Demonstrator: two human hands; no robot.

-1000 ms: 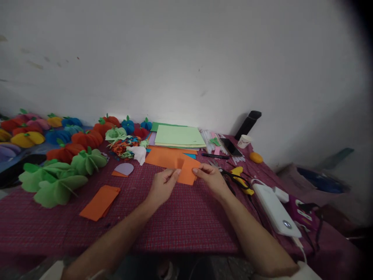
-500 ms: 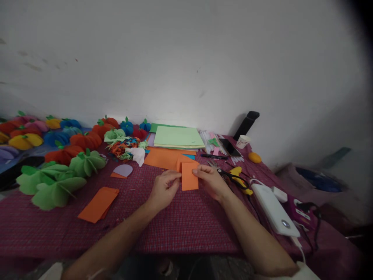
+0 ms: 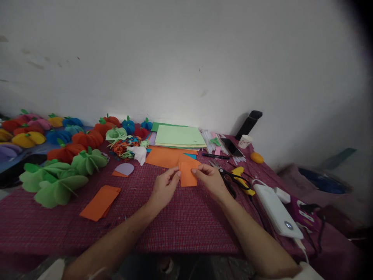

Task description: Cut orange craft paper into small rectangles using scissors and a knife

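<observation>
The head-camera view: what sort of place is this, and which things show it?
Probably a papercraft workspace, judging by round, pumpkin-shaped orange paper ornaments, a flat stack of coloured paper sheets and black-handled metal scissors.

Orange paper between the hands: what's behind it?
Beyond the held orange paper, a larger orange sheet shows, with blue paper visible beside it. Whatever the held piece covers can't be seen.

Wall (image 3: 175, 93) dimly lit, brightest low at centre. Soft shadow cast beside black object (image 3: 249, 125). Right edge darkened and blurred.
</observation>
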